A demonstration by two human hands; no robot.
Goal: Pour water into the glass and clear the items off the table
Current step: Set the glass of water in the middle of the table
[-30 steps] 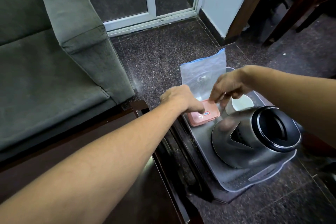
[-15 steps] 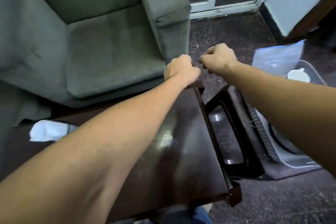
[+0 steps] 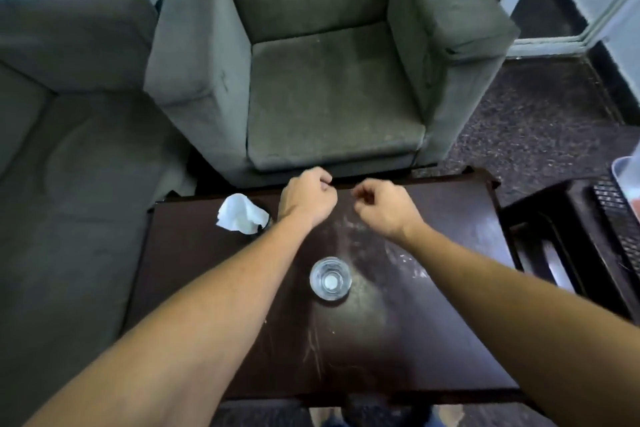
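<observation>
A clear glass (image 3: 330, 278) stands upright near the middle of the dark wooden table (image 3: 433, 340). A crumpled white tissue (image 3: 241, 213) lies at the table's far left. My left hand (image 3: 307, 197) and my right hand (image 3: 380, 207) hover side by side over the table's far edge, beyond the glass, both with fingers curled closed and nothing visible in them. The plastic tub (image 3: 625, 177) shows only as a sliver at the right edge; the kettle is out of view.
A grey armchair (image 3: 329, 73) faces the table's far edge, and a grey sofa (image 3: 62, 184) runs along the left. A dark side stand (image 3: 568, 239) sits to the right of the table on the speckled floor.
The view has swung left from the tub with the kettle and pink box to the table. Both hands left the tub and now hang closed over the table's far edge.
</observation>
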